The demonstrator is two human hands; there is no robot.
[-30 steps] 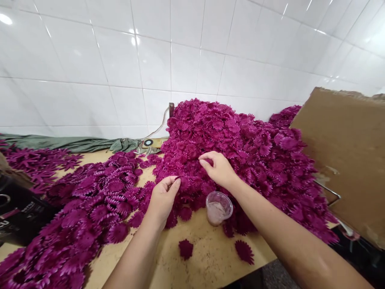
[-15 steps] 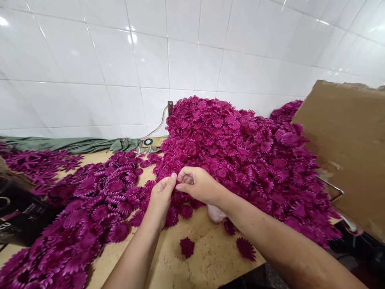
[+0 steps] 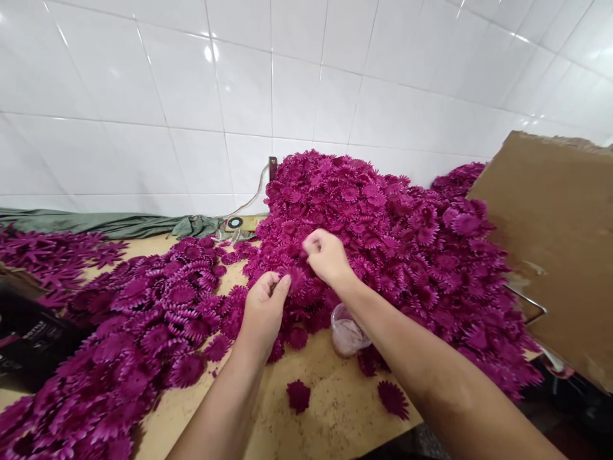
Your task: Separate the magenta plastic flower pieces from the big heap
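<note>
My left hand (image 3: 265, 306) has its thumb and fingers pinched together at the front of a large heap of magenta artificial flower pieces (image 3: 354, 198). A single magenta flower piece (image 3: 297, 279) shows at its fingertips and appears to be held there. Higher and to the right, my right hand (image 3: 328, 257) is closed in front of the heap, its fingertips slightly blurred. What it pinches, if anything, I cannot make out. Under my right forearm stands a small clear plastic cup (image 3: 345, 332) with pale contents.
More flower pieces (image 3: 143, 332) spread along the left of the tan tabletop (image 3: 268, 409). Two loose ones (image 3: 298, 396) lie near the front. A black printed package (image 3: 36, 338) stands at far left, a cardboard sheet (image 3: 555, 255) at right. Behind are green cloth (image 3: 105, 223) and white tiled wall.
My hands, close together before, have parted. The right one has moved up and away toward the heap, uncovering more of the plastic cup. My left hand has shifted slightly right.
</note>
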